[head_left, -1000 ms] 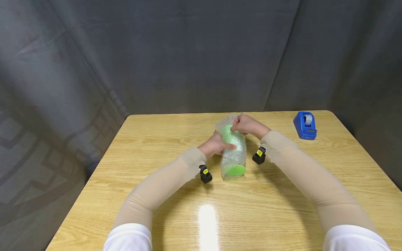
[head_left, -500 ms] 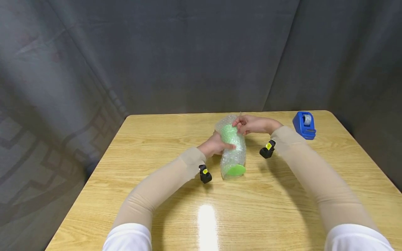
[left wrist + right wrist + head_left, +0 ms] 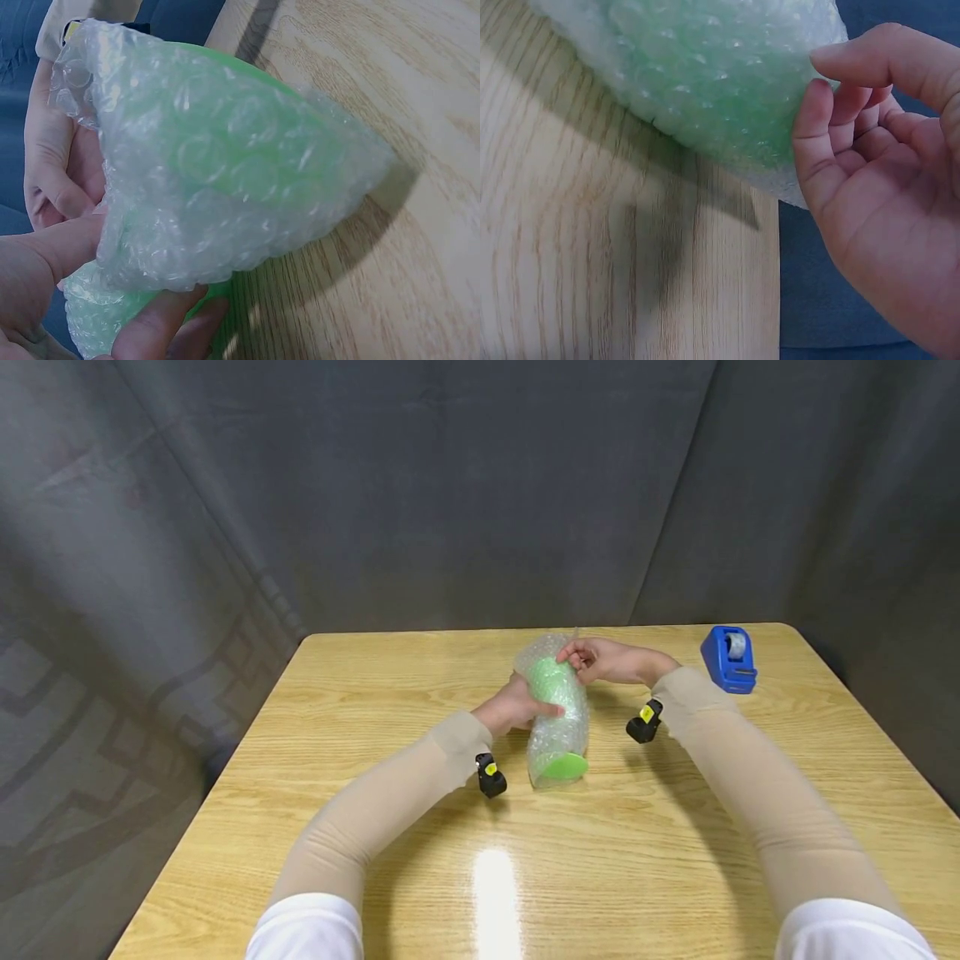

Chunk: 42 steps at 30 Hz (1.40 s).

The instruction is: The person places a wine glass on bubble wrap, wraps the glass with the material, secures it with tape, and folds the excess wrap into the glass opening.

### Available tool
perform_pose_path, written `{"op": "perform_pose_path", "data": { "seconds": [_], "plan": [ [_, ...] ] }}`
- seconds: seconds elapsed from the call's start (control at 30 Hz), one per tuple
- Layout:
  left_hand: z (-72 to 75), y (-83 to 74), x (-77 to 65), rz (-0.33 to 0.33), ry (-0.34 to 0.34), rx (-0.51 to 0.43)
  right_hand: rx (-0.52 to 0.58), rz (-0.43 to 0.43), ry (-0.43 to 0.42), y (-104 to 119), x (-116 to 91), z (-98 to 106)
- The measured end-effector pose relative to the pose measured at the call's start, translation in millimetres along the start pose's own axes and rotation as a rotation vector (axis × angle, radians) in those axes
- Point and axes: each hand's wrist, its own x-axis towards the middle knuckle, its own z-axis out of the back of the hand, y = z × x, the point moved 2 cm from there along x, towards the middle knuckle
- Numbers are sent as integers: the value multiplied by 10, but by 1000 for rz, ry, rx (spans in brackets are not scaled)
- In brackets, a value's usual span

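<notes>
A green object in clear bubble wrap [image 3: 557, 727] lies lengthwise on the table, its flat round green end [image 3: 564, 767] towards me. My left hand [image 3: 517, 703] grips the bundle from the left side, thumb across the top. In the left wrist view the wrap's end [image 3: 225, 165] stands open in a wide fold, and left-hand fingers [image 3: 157, 322] reach beneath it. My right hand [image 3: 611, 660] is at the bundle's far right side, fingers curled and fingertips at the wrap. The right wrist view shows its thumb and forefinger tips [image 3: 819, 90] close together; whether wrap is between them is hidden.
A blue tape dispenser [image 3: 729, 660] with a roll of clear tape stands at the back right of the wooden table [image 3: 360, 693]. Dark grey curtains [image 3: 465, 493] hang behind the table and at its sides. A small black camera sits on each wrist.
My right hand has shifted a little to the right and its fingers have spread somewhat from their tighter pinch. The left hand and the wrapped bundle have stayed in place.
</notes>
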Motion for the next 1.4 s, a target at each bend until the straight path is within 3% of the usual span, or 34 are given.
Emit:
{"op": "perform_pose_path", "data": {
  "seconds": [0.27, 0.5, 1.1, 1.4],
  "plan": [
    [-3, 2, -17, -14, 19, -33, -108, 52, -24, 4, 2, -31],
    [-9, 12, -26, -18, 22, -23, -62, 37, -11, -32, -32, -30],
    [23, 18, -2, 2, 1, 13, -113, 84, 19, 78, -32, -83],
    [20, 4, -20, -5, 9, 2, -133, 64, 34, 66, -25, -101]
  ]
}}
